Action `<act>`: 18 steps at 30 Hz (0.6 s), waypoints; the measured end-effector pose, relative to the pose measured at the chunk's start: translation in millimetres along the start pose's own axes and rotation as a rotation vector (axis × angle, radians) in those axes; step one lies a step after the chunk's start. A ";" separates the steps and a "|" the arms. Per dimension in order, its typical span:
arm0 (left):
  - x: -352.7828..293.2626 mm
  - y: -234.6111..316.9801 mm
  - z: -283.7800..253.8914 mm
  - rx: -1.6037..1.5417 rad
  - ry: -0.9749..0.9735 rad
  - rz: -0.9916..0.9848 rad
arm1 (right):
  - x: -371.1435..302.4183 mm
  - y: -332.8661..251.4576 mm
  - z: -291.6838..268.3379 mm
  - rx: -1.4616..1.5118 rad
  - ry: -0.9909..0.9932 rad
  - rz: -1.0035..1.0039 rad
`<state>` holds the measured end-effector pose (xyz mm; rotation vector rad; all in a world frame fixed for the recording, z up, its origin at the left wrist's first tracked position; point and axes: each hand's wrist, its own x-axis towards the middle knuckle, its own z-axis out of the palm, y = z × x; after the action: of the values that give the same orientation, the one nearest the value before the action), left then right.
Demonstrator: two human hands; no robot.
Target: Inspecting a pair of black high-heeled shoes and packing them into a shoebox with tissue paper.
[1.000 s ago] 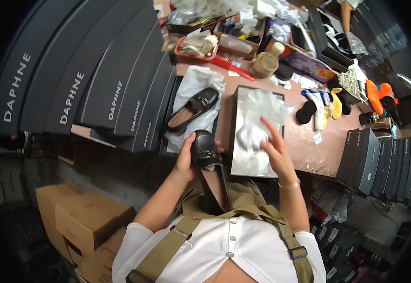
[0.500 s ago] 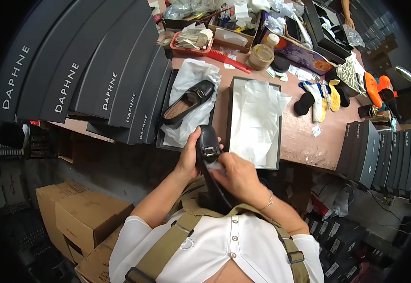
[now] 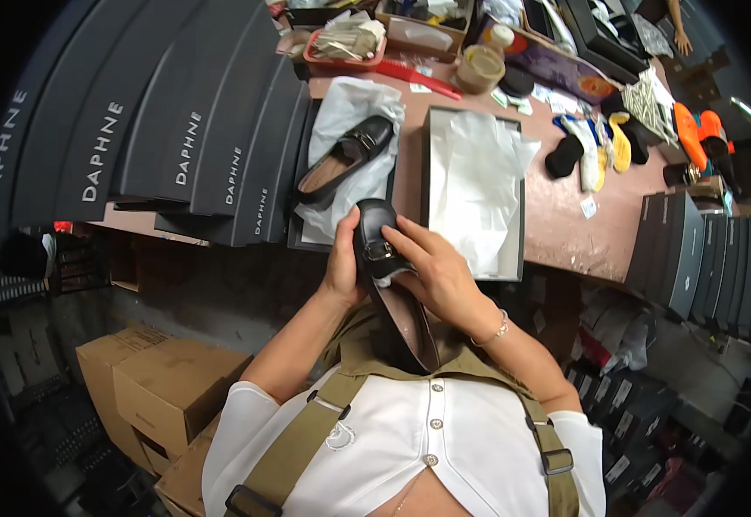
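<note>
A black loafer with a metal buckle is held in front of my body, toe pointing away from me. My left hand grips it along the left side near the toe. My right hand is closed over its right side, fingertips on the upper near the buckle. A little white paper shows at the shoe's opening, below the buckle. Beyond my hands, a matching loafer lies on white tissue in an open shoebox. To its right, another open box holds white tissue paper.
Dark shoeboxes are stacked at left, more boxes at right. On the table are a red brush, a jar and yellow-white sponge-like pieces. Cartons stand lower left. Another person's hand shows at far right.
My right hand has shifted from the shoe's opening up onto its upper near the buckle. The loafer has tilted, so more of its insole shows. The view has shifted slightly.
</note>
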<state>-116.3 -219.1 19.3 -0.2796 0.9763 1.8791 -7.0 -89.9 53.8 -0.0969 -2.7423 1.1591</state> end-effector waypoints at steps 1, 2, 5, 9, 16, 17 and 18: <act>-1.8 -1.2 -0.9 -0.020 0.002 0.002 | 3.2 0.8 5.1 -0.077 0.025 -0.028; 0.1 2.4 1.0 -0.038 -0.009 0.020 | 10.0 1.3 7.1 -0.165 0.060 -0.072; 7.1 3.1 -1.0 -0.033 -0.025 -0.014 | 11.3 6.0 16.8 -0.183 0.072 -0.047; 16.5 -11.7 -16.0 -0.123 -0.020 -0.070 | 18.0 -1.0 -15.4 0.108 -0.174 0.126; 12.6 -8.6 -5.9 -0.039 -0.059 -0.071 | 8.2 2.3 -1.0 -0.013 0.016 0.002; 8.7 -9.0 -2.5 0.001 -0.019 -0.030 | 5.6 3.8 3.2 -0.032 0.030 -0.010; 8.1 -10.8 -5.5 -0.011 -0.010 -0.033 | 4.2 6.4 8.2 -0.052 0.043 -0.021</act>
<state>-112.5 -215.5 5.7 -0.2910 0.9491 1.8546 -12.7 -90.7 44.0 -0.0977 -2.7294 1.0677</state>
